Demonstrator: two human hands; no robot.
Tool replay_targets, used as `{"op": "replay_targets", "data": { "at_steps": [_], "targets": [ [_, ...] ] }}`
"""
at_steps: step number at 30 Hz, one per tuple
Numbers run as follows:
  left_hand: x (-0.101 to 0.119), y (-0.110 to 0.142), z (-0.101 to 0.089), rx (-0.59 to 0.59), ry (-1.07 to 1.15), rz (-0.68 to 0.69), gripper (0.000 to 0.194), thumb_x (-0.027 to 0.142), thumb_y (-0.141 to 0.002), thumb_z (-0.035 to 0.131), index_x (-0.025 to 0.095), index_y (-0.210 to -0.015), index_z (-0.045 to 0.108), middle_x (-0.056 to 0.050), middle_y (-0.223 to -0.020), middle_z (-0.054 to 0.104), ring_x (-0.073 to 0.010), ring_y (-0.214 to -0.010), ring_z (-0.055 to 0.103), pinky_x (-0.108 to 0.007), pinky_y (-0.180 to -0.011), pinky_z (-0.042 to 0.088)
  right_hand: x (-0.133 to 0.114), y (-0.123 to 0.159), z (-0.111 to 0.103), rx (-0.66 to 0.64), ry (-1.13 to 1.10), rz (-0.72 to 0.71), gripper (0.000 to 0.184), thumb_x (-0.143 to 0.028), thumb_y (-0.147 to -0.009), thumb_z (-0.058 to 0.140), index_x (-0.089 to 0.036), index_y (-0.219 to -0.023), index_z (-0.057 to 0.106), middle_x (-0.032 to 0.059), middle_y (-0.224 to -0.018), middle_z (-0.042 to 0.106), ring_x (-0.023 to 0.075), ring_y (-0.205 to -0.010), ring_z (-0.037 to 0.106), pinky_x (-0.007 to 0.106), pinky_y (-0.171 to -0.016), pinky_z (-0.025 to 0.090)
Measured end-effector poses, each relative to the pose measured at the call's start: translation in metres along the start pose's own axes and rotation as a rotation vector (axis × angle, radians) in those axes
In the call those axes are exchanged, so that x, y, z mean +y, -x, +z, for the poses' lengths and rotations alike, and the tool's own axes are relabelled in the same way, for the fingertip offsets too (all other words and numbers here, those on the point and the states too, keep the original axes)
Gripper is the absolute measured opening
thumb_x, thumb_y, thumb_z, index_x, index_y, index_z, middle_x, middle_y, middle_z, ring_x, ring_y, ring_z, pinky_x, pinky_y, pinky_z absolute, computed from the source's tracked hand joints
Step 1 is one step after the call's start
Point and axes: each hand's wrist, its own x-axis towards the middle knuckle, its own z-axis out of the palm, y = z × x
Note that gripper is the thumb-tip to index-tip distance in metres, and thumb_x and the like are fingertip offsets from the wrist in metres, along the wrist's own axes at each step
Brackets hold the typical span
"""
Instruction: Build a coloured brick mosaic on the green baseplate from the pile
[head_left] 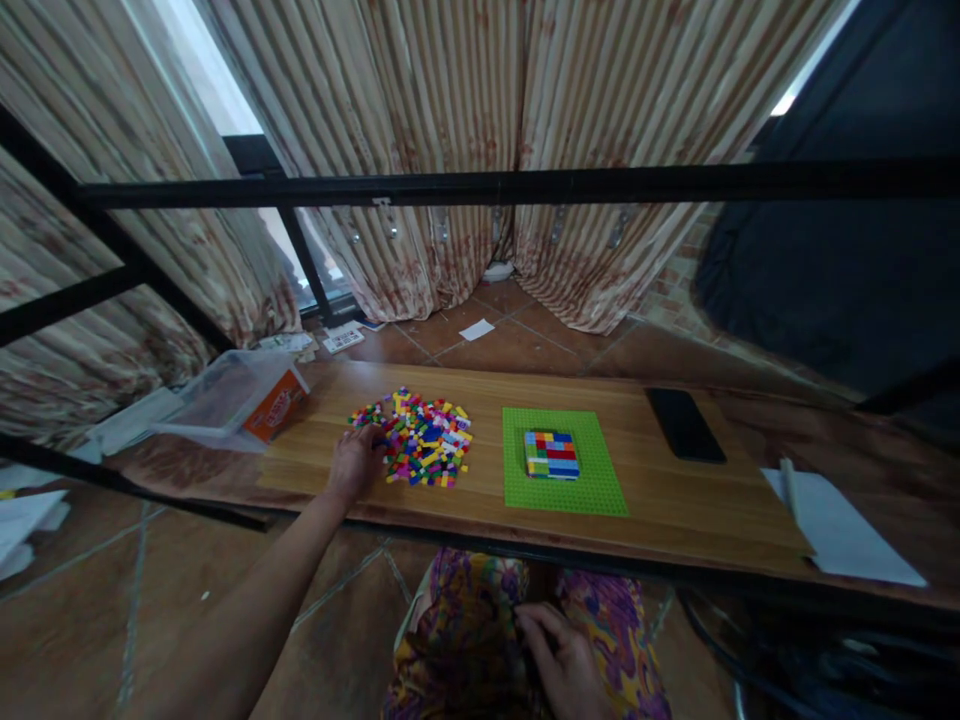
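My left hand (356, 462) reaches to the left edge of a pile of small multicoloured toy bricks (427, 440). Its fingers are curled together against the bricks, and whatever is between the fingertips is too small to make out. Right of the pile lies a bright green baseplate (600, 480). On it stands a low, roughly square block of joined bricks (551, 455) in red, blue, yellow and white. My right hand (562, 655) is low over my lap, its fingers bent and drawn together; anything held there is hidden.
A clear plastic box (217, 390) with an orange label stands at the left end of the wooden table (697, 510). A black phone (686, 425) lies right of the baseplate, with white paper (847, 525) at the right end. A black metal bar (480, 188) crosses beyond the table.
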Motion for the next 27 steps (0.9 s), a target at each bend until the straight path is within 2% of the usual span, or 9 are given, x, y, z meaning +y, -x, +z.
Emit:
{"op": "replay_targets", "data": {
  "at_steps": [6,8,10,14,18,20,22,24,27],
  "targets": [
    [0.003,0.003,-0.008,0.058,0.206,-0.058,0.022,0.022,-0.075,0.058,0.018,-0.093,0.067,-0.009,-0.091,0.071,-0.0233,-0.088,0.065,-0.037,-0.086,0.048,0.002,-0.001,0.0,-0.015,0.0,0.024,0.039,-0.054,-0.09,0.051,-0.025,-0.089,0.077,0.0041,-0.083,0.075,0.0203,-0.08,0.071,0.024,-0.07,0.057],
    [0.009,0.008,-0.01,0.088,0.409,-0.123,0.025,0.025,-0.074,0.06,0.017,-0.096,0.067,-0.008,-0.091,0.071,-0.0212,-0.087,0.065,-0.035,-0.083,0.049,0.003,-0.001,0.001,-0.01,0.001,0.02,0.037,-0.053,-0.09,0.052,-0.026,-0.089,0.077,0.0036,-0.081,0.074,0.0198,-0.078,0.071,0.024,-0.069,0.057],
    [0.024,0.017,-0.012,0.091,0.769,-0.243,0.028,0.028,-0.07,0.067,0.015,-0.095,0.066,-0.005,-0.087,0.069,-0.0187,-0.083,0.064,-0.032,-0.08,0.05,0.0,-0.001,0.001,0.007,-0.007,0.009,0.035,-0.052,-0.09,0.053,-0.026,-0.087,0.077,0.0032,-0.078,0.074,0.0194,-0.076,0.071,0.023,-0.067,0.056],
    [0.077,0.055,-0.008,-0.069,1.487,-0.47,0.035,0.029,-0.064,0.079,0.017,-0.095,0.067,-0.001,-0.089,0.067,-0.0123,-0.077,0.063,-0.029,-0.078,0.051,-0.021,-0.011,-0.003,0.036,-0.071,-0.017,0.031,-0.047,-0.09,0.056,-0.024,-0.089,0.077,0.0049,-0.081,0.074,0.0196,-0.077,0.07,0.024,-0.066,0.056],
    [0.139,0.098,-0.001,-0.346,1.889,-0.714,0.027,0.02,-0.07,0.078,0.021,-0.094,0.067,0.0,-0.089,0.069,-0.0099,-0.08,0.066,-0.028,-0.084,0.053,-0.062,-0.034,-0.014,0.135,-0.129,-0.058,0.03,-0.039,-0.089,0.06,-0.023,-0.111,0.07,0.0076,-0.101,0.072,0.0186,-0.088,0.069,0.027,-0.076,0.057],
    [0.161,0.109,0.001,-0.456,1.969,-0.786,0.023,0.016,-0.072,0.076,0.019,-0.094,0.068,0.0,-0.088,0.069,-0.0096,-0.081,0.067,-0.026,-0.084,0.054,-0.081,-0.048,-0.02,0.149,-0.095,-0.158,0.04,-0.034,-0.085,0.067,-0.025,-0.124,0.064,0.0082,-0.115,0.069,0.0199,-0.1,0.067,0.03,-0.086,0.056],
    [0.176,0.113,0.001,-0.532,2.008,-0.783,0.021,0.015,-0.073,0.075,0.018,-0.093,0.068,0.0,-0.088,0.069,-0.0092,-0.079,0.067,-0.024,-0.082,0.054,-0.095,-0.062,-0.024,0.147,-0.042,-0.261,0.049,-0.031,-0.082,0.07,-0.026,-0.13,0.059,0.0086,-0.125,0.065,0.0218,-0.113,0.062,0.035,-0.097,0.052],
    [0.184,0.112,0.001,-0.568,2.03,-0.747,0.02,0.016,-0.073,0.076,0.017,-0.091,0.068,-0.001,-0.086,0.069,-0.0088,-0.076,0.066,-0.021,-0.077,0.054,-0.103,-0.074,-0.028,0.135,-0.001,-0.321,0.046,-0.03,-0.085,0.068,-0.028,-0.13,0.059,0.0084,-0.128,0.064,0.0222,-0.119,0.059,0.039,-0.102,0.048],
    [0.189,0.109,0.003,-0.605,2.039,-0.685,0.023,0.018,-0.07,0.079,0.017,-0.091,0.069,0.0,-0.08,0.069,-0.0073,-0.07,0.064,-0.015,-0.066,0.051,-0.103,-0.084,-0.032,0.149,0.018,-0.323,0.041,-0.03,-0.087,0.066,-0.029,-0.127,0.061,0.0079,-0.126,0.064,0.0223,-0.119,0.058,0.041,-0.103,0.047]
  ]
}}
